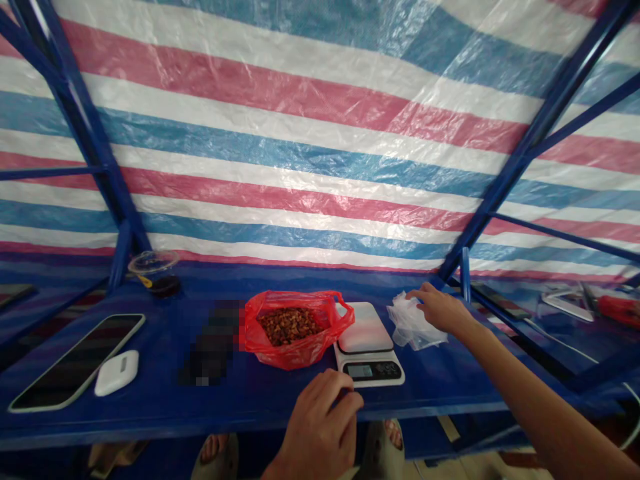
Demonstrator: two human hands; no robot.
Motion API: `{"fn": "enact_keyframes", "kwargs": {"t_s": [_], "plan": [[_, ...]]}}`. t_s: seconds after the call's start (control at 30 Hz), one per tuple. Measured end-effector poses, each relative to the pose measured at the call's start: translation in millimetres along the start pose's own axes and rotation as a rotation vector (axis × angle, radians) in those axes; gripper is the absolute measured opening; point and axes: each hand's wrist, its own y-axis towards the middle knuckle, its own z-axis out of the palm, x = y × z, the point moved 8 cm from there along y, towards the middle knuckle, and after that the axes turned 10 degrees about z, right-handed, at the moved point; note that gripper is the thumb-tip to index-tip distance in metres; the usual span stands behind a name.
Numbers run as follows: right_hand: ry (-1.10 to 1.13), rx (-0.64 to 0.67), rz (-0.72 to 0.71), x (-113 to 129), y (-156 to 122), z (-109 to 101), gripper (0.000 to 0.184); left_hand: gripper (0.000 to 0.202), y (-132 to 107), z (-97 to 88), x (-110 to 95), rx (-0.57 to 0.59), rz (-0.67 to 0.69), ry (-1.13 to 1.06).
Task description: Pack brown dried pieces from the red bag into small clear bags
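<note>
Striped tarpaulin (320,153) backs a blue table (280,407). Right hand (435,310), fingers extended, touches crumpled clear plastic bags (413,321) near the back edge. Left hand (323,423), curled, is at the front edge before a digital scale (367,340); its grip cannot be told. A red plastic bag (260,340) of dark-brown pieces sits open, just left of the scale. A phone (77,360) and white earbud case (117,372) lie toward the left end.

Right hand (440,310) resting on crumpled clear plastic bag (413,321) beside digital kitchen scale (367,343), curled left hand (317,427) near scale's front edge, red plastic bag (290,350) of brown pieces (289,326) just left of scale.
</note>
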Motion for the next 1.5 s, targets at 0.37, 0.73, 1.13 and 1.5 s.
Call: {"fn": "enact_keyframes", "kwargs": {"t_s": [0.37, 0.73, 1.13, 1.5], "plan": [[0.088, -0.3, -0.162, 50, -53, -105, 0.031, 0.026, 17, -6.2, 10, -0.073, -0.251, -0.264], [0.659, -0.052, -0.567, 204, -158, -124, 0.025, 0.041, 9, 1.7, 57, -0.074, -0.671, -0.939], [0.402, -0.287, 0.366, 17, -101, 38, 0.058, 0.024, -22, -16.8, 82, -0.124, -0.856, -0.683], [0.665, -0.3, -0.277, 150, -104, -62, 0.037, 0.022, -31, -57.3, 83, -0.157, -0.818, -0.138]]}}
